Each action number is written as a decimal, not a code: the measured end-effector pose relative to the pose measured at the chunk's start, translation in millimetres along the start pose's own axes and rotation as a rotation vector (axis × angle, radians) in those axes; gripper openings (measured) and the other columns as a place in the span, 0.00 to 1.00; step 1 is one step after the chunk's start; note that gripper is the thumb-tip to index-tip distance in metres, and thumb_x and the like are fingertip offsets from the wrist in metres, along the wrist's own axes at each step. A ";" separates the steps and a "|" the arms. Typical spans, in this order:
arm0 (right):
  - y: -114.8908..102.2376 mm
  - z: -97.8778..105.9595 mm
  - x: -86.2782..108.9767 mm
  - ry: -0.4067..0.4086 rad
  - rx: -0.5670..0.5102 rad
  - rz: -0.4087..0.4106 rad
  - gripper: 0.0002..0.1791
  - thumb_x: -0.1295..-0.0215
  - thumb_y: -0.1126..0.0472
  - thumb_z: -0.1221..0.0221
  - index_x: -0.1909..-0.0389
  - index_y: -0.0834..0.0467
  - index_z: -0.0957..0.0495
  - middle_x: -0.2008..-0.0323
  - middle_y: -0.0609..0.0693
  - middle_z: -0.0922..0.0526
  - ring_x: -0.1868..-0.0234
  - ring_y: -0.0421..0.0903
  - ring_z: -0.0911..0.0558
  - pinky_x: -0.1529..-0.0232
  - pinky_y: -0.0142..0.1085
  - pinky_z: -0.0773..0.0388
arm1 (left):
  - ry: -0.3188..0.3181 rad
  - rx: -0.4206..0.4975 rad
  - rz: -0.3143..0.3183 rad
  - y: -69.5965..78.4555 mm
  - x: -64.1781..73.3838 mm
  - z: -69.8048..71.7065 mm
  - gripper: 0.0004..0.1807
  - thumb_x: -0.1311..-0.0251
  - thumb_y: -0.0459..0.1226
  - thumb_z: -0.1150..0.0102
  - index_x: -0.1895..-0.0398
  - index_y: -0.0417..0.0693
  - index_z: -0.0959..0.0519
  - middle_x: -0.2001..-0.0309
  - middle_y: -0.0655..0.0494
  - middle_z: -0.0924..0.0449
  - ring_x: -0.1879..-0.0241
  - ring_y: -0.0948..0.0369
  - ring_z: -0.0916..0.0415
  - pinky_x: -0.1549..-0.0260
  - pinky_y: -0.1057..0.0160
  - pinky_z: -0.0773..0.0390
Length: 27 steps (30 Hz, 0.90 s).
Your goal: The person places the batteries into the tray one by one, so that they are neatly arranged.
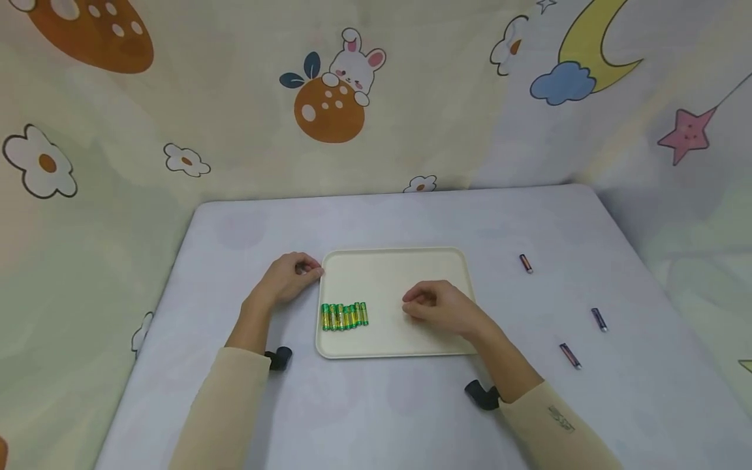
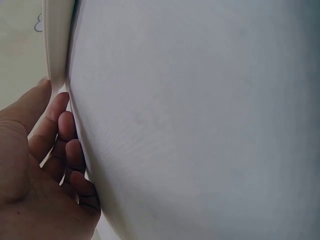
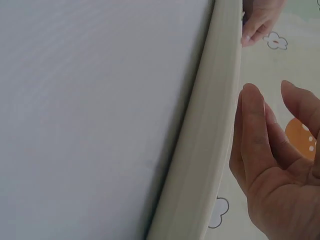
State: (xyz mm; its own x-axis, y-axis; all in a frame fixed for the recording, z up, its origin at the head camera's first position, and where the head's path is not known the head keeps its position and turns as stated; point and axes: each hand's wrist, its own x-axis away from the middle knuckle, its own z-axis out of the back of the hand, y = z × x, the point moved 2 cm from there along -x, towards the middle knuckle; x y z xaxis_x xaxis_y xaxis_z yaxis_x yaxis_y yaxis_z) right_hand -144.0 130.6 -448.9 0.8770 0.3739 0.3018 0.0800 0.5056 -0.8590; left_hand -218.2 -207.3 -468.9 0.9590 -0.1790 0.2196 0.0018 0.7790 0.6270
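Lying aligned, slim green-gold batteries (image 1: 340, 316), cream tray (image 1: 382, 274) pinched by left hand (image 1: 286, 279), nothing gripped by relaxed right hand (image 1: 442, 307)

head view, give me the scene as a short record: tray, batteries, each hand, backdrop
tray: cream, on the white-covered table
green batteries: side by side on the tray, near its left edge
dark batteries: three, apart, on the table right of the tray
left hand: pinches the tray's left edge
right hand: over the tray, holding nothing
backdrop: pale, cartoon prints
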 end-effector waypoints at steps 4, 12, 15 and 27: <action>4.8 4.3 6.3 0.007 0.034 0.014 0.14 0.32 0.51 0.34 0.51 0.55 0.16 0.61 0.49 0.15 0.58 0.45 0.17 0.49 0.41 0.24 | 0.005 0.006 -0.009 -2.6 1.0 -1.0 0.18 0.28 0.50 0.42 0.48 0.47 0.19 0.54 0.50 0.22 0.55 0.53 0.29 0.55 0.55 0.30; 15.7 20.5 24.8 0.033 0.102 0.045 0.16 0.32 0.51 0.34 0.49 0.56 0.17 0.59 0.48 0.16 0.56 0.45 0.18 0.51 0.38 0.23 | -0.001 0.002 -0.010 -2.3 2.3 -1.1 0.18 0.27 0.50 0.42 0.48 0.47 0.19 0.54 0.50 0.22 0.55 0.53 0.29 0.55 0.55 0.30; 21.9 25.9 31.1 0.047 0.110 0.045 0.16 0.32 0.51 0.33 0.49 0.56 0.17 0.59 0.48 0.16 0.57 0.45 0.18 0.52 0.36 0.22 | -0.003 0.000 -0.002 -1.8 2.2 0.3 0.18 0.28 0.50 0.42 0.48 0.48 0.19 0.54 0.51 0.22 0.54 0.53 0.29 0.54 0.55 0.30; 34.3 51.0 58.4 0.116 0.157 0.067 0.17 0.32 0.53 0.33 0.49 0.58 0.18 0.59 0.47 0.14 0.56 0.45 0.17 0.56 0.33 0.21 | -0.005 0.005 -0.010 2.8 3.5 2.3 0.18 0.28 0.50 0.42 0.48 0.47 0.18 0.53 0.50 0.22 0.54 0.53 0.29 0.55 0.55 0.30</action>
State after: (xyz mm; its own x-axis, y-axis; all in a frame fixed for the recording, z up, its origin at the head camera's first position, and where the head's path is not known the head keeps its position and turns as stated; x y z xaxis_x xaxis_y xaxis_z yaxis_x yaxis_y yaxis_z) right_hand -114.3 209.4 -439.7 0.9274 0.3231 0.1883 -0.0473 0.6007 -0.7981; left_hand -215.5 -207.1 -464.6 0.9574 -0.1904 0.2171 0.0103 0.7738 0.6334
